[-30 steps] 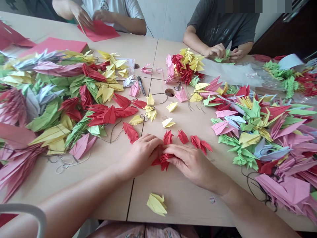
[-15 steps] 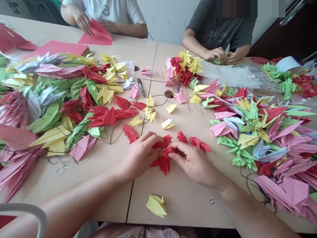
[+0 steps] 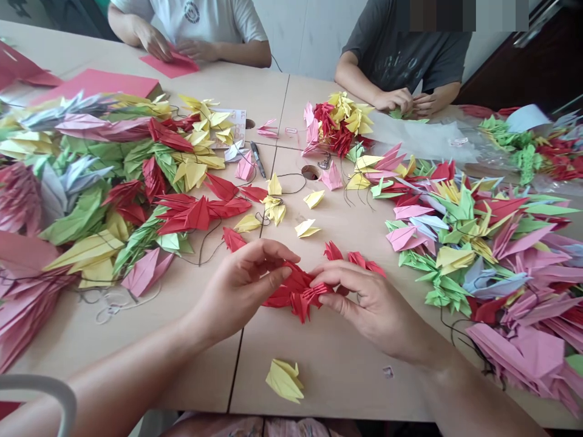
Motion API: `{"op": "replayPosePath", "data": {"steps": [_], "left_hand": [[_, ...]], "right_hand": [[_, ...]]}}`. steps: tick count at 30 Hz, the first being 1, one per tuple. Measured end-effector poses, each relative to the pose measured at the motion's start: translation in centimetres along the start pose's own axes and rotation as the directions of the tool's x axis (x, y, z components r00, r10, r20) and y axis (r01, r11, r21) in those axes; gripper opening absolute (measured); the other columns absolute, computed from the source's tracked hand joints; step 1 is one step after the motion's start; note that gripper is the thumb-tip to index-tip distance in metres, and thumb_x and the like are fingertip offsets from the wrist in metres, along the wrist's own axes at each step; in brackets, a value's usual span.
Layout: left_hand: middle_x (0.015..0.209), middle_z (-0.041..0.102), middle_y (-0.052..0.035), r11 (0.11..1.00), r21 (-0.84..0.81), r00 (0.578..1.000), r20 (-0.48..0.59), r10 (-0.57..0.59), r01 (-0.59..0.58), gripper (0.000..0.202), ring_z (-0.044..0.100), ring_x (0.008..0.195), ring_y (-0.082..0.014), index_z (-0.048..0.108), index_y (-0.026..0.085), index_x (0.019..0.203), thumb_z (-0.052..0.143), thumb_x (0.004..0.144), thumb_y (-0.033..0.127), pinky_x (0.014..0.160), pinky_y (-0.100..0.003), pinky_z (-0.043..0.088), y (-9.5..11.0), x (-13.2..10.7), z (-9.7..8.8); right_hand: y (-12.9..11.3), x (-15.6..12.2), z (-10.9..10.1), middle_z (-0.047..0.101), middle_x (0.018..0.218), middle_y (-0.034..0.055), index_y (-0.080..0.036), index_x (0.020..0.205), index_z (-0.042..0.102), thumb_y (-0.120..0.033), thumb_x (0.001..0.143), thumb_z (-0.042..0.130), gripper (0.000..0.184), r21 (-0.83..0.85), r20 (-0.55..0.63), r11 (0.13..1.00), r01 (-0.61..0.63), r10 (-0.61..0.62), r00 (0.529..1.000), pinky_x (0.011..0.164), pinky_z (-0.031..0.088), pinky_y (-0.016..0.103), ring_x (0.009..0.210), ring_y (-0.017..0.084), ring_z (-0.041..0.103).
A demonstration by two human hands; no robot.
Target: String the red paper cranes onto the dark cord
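Observation:
Several red folded paper cranes [image 3: 298, 285] lie bunched between my two hands, low over the table. My left hand [image 3: 243, 285] is curled at their left side, thumb and forefinger around the upper left edge of the red paper. My right hand [image 3: 364, 297] pinches a tight stack of red cranes between thumb and fingers, the pleated ends facing left. Just beyond my hands lie more red cranes [image 3: 332, 250], and another red crane [image 3: 233, 239] is by my left knuckles. Nearer me, a single yellow crane [image 3: 285, 380] rests on the table.
Heaps of coloured cranes on black strings cover the left [image 3: 91, 200] and right [image 3: 492, 243]. Loose yellow cranes [image 3: 307, 229], a pen [image 3: 257, 159] and a table hole [image 3: 310, 173] lie ahead. Across the table, one person folds red paper [image 3: 170, 65]; another handles green paper [image 3: 398, 113].
My left hand has shifted left and its fingers have spread wider. The red stack in my right hand has moved slightly right and down. Across the table, the red sheet has been folded lower.

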State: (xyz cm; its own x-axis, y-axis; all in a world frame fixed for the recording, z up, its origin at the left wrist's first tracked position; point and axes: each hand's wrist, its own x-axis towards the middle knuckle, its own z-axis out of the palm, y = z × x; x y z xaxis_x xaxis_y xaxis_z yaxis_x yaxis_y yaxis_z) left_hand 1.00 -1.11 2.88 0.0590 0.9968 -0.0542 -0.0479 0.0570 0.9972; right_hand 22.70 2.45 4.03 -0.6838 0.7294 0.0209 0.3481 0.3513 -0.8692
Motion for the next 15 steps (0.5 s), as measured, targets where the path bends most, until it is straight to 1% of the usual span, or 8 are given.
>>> {"op": "replayPosePath", "data": {"steps": [2,3,6,8,10,12,13,15], "left_hand": [[0.088,0.07,0.0007,0.996,-0.084,1.0,0.0,-0.026,0.026,0.009,0.065,0.078,-0.0093,0.068,0.022,0.092,0.068,0.086,0.015,0.07,-0.017,0.054,-0.1,0.0,0.0],[0.087,0.07,0.0012,0.993,-0.112,0.999,0.002,-0.035,0.035,0.009,0.065,0.077,-0.0088,0.069,0.023,0.091,0.069,0.087,0.015,0.07,-0.017,0.054,-0.1,0.0,-0.1],[0.088,0.07,0.0018,0.992,-0.122,0.999,-0.023,-0.025,0.022,0.01,0.065,0.078,-0.0079,0.07,0.023,0.089,0.07,0.086,0.014,0.069,-0.014,0.054,0.0,0.0,-0.4],[0.09,0.07,0.0017,0.996,-0.088,0.995,-0.096,0.001,-0.01,0.01,0.065,0.08,-0.0077,0.07,0.023,0.088,0.07,0.086,0.013,0.069,-0.013,0.054,0.0,0.1,-0.8],[0.09,0.07,0.0016,0.998,-0.062,0.983,-0.185,0.016,-0.028,0.01,0.066,0.077,-0.0077,0.07,0.023,0.091,0.07,0.086,0.014,0.067,-0.013,0.055,-0.1,0.2,-1.4],[0.086,0.069,0.0019,0.998,-0.053,0.97,-0.245,0.001,-0.015,0.01,0.066,0.071,-0.0077,0.069,0.023,0.094,0.071,0.087,0.017,0.064,-0.014,0.056,-0.2,0.4,-1.8],[0.083,0.068,0.0022,0.999,-0.052,0.968,-0.252,-0.011,-0.002,0.011,0.066,0.069,-0.0077,0.069,0.022,0.096,0.071,0.086,0.017,0.062,-0.014,0.056,-0.2,0.4,-1.9],[0.081,0.068,0.0024,0.999,-0.044,0.973,-0.229,-0.035,0.026,0.013,0.067,0.069,-0.008,0.068,0.022,0.097,0.072,0.086,0.017,0.062,-0.014,0.056,-0.1,0.4,-1.8]], "right_hand": [[-0.1,0.0,0.0,0.072,0.112,0.0054,-0.024,0.099,0.071,-0.025,0.095,0.061,0.011,0.087,0.022,0.993,-0.075,0.073,0.997,0.084,0.055,0.025,0.112,0.018,0.065],[-0.1,0.0,0.0,0.072,0.109,0.0041,-0.025,0.099,0.072,-0.026,0.095,0.061,0.011,0.133,0.048,0.985,-0.111,0.106,0.993,0.082,0.055,0.024,0.108,0.017,0.066],[-0.4,0.0,0.0,0.073,0.091,-0.0005,-0.025,0.098,0.072,-0.026,0.095,0.062,0.01,0.252,0.127,0.945,-0.211,0.183,0.975,0.074,0.054,0.02,0.085,0.011,0.068],[-0.6,0.0,-0.1,0.072,0.086,-0.0019,-0.024,0.095,0.071,-0.027,0.095,0.062,0.009,0.312,0.12,0.918,-0.246,0.219,0.968,0.068,0.052,0.017,0.077,0.009,0.066],[-0.9,-0.1,-0.4,0.072,0.084,-0.0026,-0.023,0.092,0.07,-0.028,0.095,0.063,0.01,0.362,0.092,0.901,-0.237,0.219,0.971,0.063,0.05,0.014,0.072,0.007,0.063],[-1.0,-0.4,-0.6,0.071,0.084,-0.0035,-0.024,0.092,0.071,-0.029,0.095,0.064,0.009,0.403,0.057,0.894,-0.195,0.188,0.98,0.06,0.049,0.013,0.068,0.006,0.061],[-1.1,-0.6,-0.7,0.071,0.085,-0.0038,-0.025,0.094,0.071,-0.029,0.095,0.064,0.008,0.416,0.044,0.893,-0.173,0.171,0.984,0.06,0.048,0.013,0.068,0.005,0.061],[-1.2,-0.8,-0.8,0.072,0.088,-0.0038,-0.027,0.098,0.071,-0.029,0.095,0.064,0.008,0.419,0.023,0.898,-0.132,0.135,0.991,0.06,0.049,0.013,0.068,0.005,0.061]]}}
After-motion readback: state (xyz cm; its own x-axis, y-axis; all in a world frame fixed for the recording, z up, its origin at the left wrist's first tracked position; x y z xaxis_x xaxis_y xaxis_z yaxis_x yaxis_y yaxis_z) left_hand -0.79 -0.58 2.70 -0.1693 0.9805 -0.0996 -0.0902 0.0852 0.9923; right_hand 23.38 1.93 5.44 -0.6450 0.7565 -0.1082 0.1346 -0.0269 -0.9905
